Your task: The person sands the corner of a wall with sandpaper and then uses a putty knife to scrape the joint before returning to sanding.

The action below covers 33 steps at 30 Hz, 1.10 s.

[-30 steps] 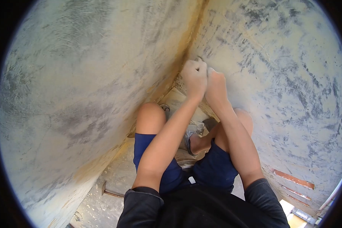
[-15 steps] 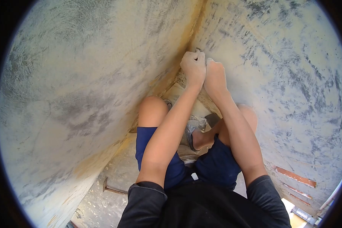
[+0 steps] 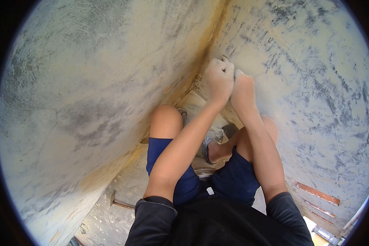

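Observation:
Dusted with pale powder, my left hand is closed, up against the right-hand wall close to the corner. A small dark curved edge shows beyond its knuckles; what it belongs to is hidden. My right hand is closed too, side by side with the left and near the same wall. The fingers face away from me, so whatever lies in the hands cannot be made out. Pale coating with grey scuffed patches covers this wall.
The left wall meets the right one at a brownish corner seam. My bent knees and a dusty shoe are below my arms. A rusty metal bracket is on the floor. Orange-edged slots cut the lower right wall.
Both hands have moved together to the right and slightly toward me along the right wall, away from the corner seam. They remain closed.

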Each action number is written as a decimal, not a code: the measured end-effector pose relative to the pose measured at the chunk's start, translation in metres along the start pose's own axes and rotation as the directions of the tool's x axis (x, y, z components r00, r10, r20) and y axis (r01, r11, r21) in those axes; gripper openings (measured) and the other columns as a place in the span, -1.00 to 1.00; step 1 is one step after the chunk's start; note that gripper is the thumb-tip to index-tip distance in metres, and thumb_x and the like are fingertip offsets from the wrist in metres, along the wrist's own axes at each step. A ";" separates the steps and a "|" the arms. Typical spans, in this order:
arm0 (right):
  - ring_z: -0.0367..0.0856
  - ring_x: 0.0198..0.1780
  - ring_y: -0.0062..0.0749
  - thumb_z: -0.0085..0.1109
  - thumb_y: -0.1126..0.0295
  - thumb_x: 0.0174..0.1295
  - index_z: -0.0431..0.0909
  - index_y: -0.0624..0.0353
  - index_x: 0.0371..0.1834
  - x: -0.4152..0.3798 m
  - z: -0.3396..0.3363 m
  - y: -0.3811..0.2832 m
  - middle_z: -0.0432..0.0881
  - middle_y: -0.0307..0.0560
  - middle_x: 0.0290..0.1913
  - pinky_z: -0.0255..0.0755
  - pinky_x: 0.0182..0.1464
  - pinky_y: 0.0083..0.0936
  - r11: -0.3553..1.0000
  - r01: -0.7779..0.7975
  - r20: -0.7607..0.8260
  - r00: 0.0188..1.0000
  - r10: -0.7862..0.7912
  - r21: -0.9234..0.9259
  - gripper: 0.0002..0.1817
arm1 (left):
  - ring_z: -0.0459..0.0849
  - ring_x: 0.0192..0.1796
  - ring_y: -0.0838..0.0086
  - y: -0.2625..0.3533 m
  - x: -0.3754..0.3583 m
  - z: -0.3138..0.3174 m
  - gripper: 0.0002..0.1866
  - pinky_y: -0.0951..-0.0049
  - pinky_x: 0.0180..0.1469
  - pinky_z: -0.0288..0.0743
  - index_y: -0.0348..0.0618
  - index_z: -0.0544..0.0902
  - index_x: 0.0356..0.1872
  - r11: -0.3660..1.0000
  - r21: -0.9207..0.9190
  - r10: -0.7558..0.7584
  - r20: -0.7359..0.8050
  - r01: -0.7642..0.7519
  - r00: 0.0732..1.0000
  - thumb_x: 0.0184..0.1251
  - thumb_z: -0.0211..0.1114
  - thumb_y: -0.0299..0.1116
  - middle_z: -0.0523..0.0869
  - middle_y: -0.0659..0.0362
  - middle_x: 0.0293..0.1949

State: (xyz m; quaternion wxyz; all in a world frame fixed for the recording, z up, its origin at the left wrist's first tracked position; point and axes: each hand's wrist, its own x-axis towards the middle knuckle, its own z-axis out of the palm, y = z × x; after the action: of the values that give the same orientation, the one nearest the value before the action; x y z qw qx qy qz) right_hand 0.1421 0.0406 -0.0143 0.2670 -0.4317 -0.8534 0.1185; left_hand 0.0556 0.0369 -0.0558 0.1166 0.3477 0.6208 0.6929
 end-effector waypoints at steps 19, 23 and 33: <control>0.74 -0.21 0.42 0.15 0.57 0.28 0.60 0.43 -0.35 0.017 0.027 -0.001 0.69 0.47 -0.35 0.60 -0.14 0.08 0.998 -0.042 0.086 0.995 0.045 -0.036 -0.89 | 0.73 -0.33 0.07 -0.023 0.012 -0.008 -0.71 0.12 -0.21 0.51 -0.43 0.72 -0.42 0.995 0.063 -0.079 0.026 0.078 0.996 0.38 0.33 -0.34 0.75 -0.17 -0.41; 0.74 -0.21 0.41 0.17 0.57 0.27 0.60 0.43 -0.34 0.008 0.022 0.008 0.70 0.46 -0.34 0.62 -0.15 0.07 0.997 0.007 0.052 0.999 -0.003 -0.073 -0.89 | 0.69 -0.39 0.14 -0.026 0.005 0.001 -0.72 0.14 -0.24 0.49 -0.44 0.68 -0.46 0.985 0.022 -0.172 0.004 0.172 0.985 0.36 0.33 -0.37 0.71 -0.14 -0.47; 0.74 -0.22 0.40 0.17 0.56 0.28 0.60 0.40 -0.34 0.018 0.023 -0.001 0.70 0.47 -0.35 0.60 -0.17 0.08 0.997 -0.054 0.106 0.993 0.060 -0.054 -0.90 | 0.71 -0.42 0.19 -0.023 0.015 -0.004 -0.74 0.17 -0.24 0.52 -0.43 0.69 -0.44 0.956 -0.010 -0.293 0.052 0.294 0.955 0.32 0.32 -0.36 0.73 -0.17 -0.49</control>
State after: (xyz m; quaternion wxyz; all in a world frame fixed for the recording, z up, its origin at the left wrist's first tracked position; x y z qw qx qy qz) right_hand 0.1202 0.0549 -0.0265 0.2063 -0.4556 -0.8565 0.1274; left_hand 0.0353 0.0473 -0.0724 0.2368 0.2678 0.6564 0.6644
